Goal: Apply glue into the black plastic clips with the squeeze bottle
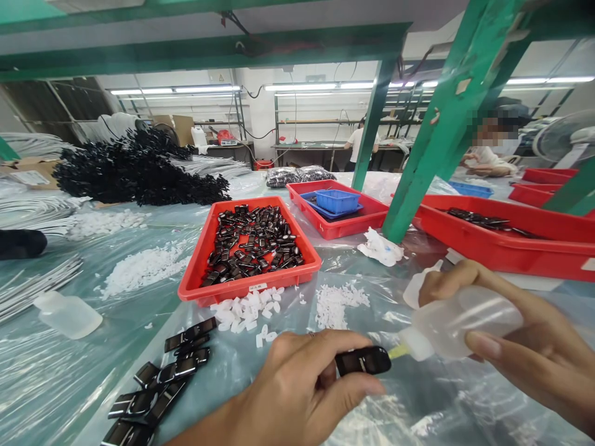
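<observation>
My left hand (302, 384) pinches a small glossy black plastic part (365, 360) between thumb and fingers. In my right hand (520, 347) a translucent squeeze bottle (465, 325) is tipped toward the left, and its yellowish nozzle tip meets or nearly meets the end of the black part. Loose black parts (149, 390) lie in a cluster left of my left hand. Beyond my hands are a pile of white oval pieces (246, 310) and a heap of smaller white bits (339, 305). A red tray (190, 288) full of black parts stands behind them.
A second red tray (325, 230) holds a blue basket (337, 201). Another red tray (520, 248) is at right, beside a green post (427, 130). A second bottle (69, 316) lies at left. Black pieces (134, 167) are heaped behind. Two other people (493, 155) sit farther back.
</observation>
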A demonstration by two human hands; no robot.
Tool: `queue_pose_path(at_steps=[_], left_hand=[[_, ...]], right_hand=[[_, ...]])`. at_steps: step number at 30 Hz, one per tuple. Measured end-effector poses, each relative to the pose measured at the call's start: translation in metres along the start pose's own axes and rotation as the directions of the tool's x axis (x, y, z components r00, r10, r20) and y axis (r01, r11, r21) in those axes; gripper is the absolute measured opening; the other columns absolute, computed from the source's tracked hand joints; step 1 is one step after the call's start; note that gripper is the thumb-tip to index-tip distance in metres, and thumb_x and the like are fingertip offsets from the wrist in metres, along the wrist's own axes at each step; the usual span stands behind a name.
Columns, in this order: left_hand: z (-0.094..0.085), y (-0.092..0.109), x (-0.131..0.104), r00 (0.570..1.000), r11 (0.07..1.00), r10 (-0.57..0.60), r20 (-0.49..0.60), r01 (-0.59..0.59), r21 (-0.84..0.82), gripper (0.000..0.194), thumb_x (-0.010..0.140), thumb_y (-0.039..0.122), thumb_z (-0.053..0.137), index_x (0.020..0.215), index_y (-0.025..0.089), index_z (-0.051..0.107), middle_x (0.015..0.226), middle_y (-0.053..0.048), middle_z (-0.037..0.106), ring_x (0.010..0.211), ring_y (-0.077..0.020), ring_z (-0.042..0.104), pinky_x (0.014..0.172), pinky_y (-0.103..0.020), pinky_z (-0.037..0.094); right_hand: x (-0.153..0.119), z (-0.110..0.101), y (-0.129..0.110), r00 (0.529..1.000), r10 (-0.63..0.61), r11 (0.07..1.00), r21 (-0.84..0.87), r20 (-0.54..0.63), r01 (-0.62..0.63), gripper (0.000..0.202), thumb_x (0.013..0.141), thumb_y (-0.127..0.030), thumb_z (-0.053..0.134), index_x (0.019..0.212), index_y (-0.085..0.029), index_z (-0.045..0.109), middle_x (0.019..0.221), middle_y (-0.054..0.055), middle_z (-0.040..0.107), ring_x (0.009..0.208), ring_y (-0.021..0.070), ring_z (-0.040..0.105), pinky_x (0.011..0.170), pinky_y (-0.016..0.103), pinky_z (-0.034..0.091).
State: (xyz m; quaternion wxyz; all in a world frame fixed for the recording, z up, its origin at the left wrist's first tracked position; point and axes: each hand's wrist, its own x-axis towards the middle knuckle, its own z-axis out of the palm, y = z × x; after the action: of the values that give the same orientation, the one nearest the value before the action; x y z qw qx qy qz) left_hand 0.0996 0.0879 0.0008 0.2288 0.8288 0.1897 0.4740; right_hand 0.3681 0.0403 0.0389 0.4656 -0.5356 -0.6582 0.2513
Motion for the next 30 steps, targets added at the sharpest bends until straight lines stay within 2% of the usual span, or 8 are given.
queue_pose_path(at_steps=[4,10,14,19,23,26,28,30], left_hand=[[0.000,0.001,0.000,1.000,1.000,0.005,-0.004,-0.004,0.030,0.049,0.110,0.052,0.050,0.105,0.012,0.076,0.069,-0.006,0.077,0.048,-0.0112,0.066,0.049,-0.017,0.053],[0.002,0.004,-0.001,1.000,0.999,0.008,-0.012,-0.007,0.042,0.047,0.111,0.053,0.049,0.104,0.014,0.075,0.069,-0.003,0.077,0.047,-0.0093,0.065,0.050,-0.015,0.054],[0.002,0.003,-0.001,0.998,0.998,0.027,-0.057,-0.023,0.066,0.045,0.110,0.055,0.050,0.104,0.017,0.074,0.073,-0.002,0.079,0.052,-0.0091,0.070,0.052,-0.014,0.055],[0.002,0.003,-0.001,0.996,0.997,0.048,-0.076,-0.044,0.063,0.043,0.111,0.055,0.050,0.104,0.018,0.072,0.073,0.001,0.079,0.055,-0.0089,0.072,0.053,-0.013,0.055],[0.002,0.002,0.000,0.997,0.998,0.036,-0.067,-0.033,0.050,0.043,0.110,0.055,0.050,0.105,0.018,0.073,0.076,-0.001,0.079,0.051,-0.0080,0.069,0.052,-0.013,0.054],[0.002,0.002,-0.001,0.997,0.999,0.029,-0.068,-0.027,0.033,0.041,0.109,0.055,0.053,0.108,0.020,0.072,0.072,0.001,0.077,0.049,-0.0079,0.065,0.052,-0.014,0.055],[0.002,0.000,-0.004,0.999,1.000,-0.022,-0.046,0.022,-0.010,0.041,0.107,0.057,0.055,0.110,0.021,0.072,0.063,0.003,0.070,0.046,-0.0079,0.059,0.047,-0.014,0.052],[0.002,-0.003,-0.011,0.992,0.987,-0.123,0.008,0.123,-0.100,0.037,0.103,0.057,0.063,0.114,0.023,0.072,0.059,0.005,0.065,0.042,-0.0069,0.052,0.040,-0.012,0.046]], right_hand=[[0.000,0.006,-0.007,1.000,0.015,1.000,-0.002,-0.025,-0.015,0.033,0.083,-0.062,0.075,0.095,-0.034,0.065,0.087,0.002,0.066,0.076,0.0235,0.065,0.049,0.023,0.049],[-0.003,0.015,-0.023,0.973,0.156,0.988,0.009,-0.172,-0.157,0.046,0.074,-0.074,0.078,0.087,-0.031,0.064,0.087,0.001,0.065,0.081,0.0230,0.062,0.051,0.024,0.043],[0.004,0.009,-0.012,0.994,0.035,0.999,-0.031,-0.105,-0.038,0.045,0.073,-0.069,0.080,0.088,-0.029,0.065,0.082,0.004,0.063,0.073,0.0246,0.062,0.048,0.027,0.047],[0.014,0.014,-0.007,0.981,0.026,0.997,-0.064,-0.192,-0.039,0.056,0.066,-0.076,0.078,0.091,-0.028,0.063,0.074,0.003,0.056,0.068,0.0266,0.058,0.051,0.032,0.049],[0.013,0.018,-0.008,0.984,0.034,0.999,-0.036,-0.173,-0.041,0.058,0.065,-0.076,0.078,0.093,-0.028,0.063,0.073,0.003,0.055,0.066,0.0259,0.056,0.051,0.032,0.048],[0.007,0.014,-0.003,0.988,0.039,0.999,-0.003,-0.150,-0.040,0.055,0.067,-0.072,0.080,0.095,-0.028,0.063,0.076,0.004,0.058,0.065,0.0250,0.056,0.049,0.031,0.046],[0.003,0.008,0.000,0.995,0.041,0.999,0.018,-0.093,-0.040,0.049,0.073,-0.068,0.079,0.097,-0.029,0.063,0.081,0.005,0.062,0.064,0.0238,0.057,0.047,0.029,0.045],[0.000,0.003,0.003,0.999,0.037,0.999,0.028,-0.027,-0.037,0.039,0.081,-0.064,0.075,0.099,-0.031,0.064,0.086,0.004,0.065,0.062,0.0216,0.058,0.045,0.027,0.045]])
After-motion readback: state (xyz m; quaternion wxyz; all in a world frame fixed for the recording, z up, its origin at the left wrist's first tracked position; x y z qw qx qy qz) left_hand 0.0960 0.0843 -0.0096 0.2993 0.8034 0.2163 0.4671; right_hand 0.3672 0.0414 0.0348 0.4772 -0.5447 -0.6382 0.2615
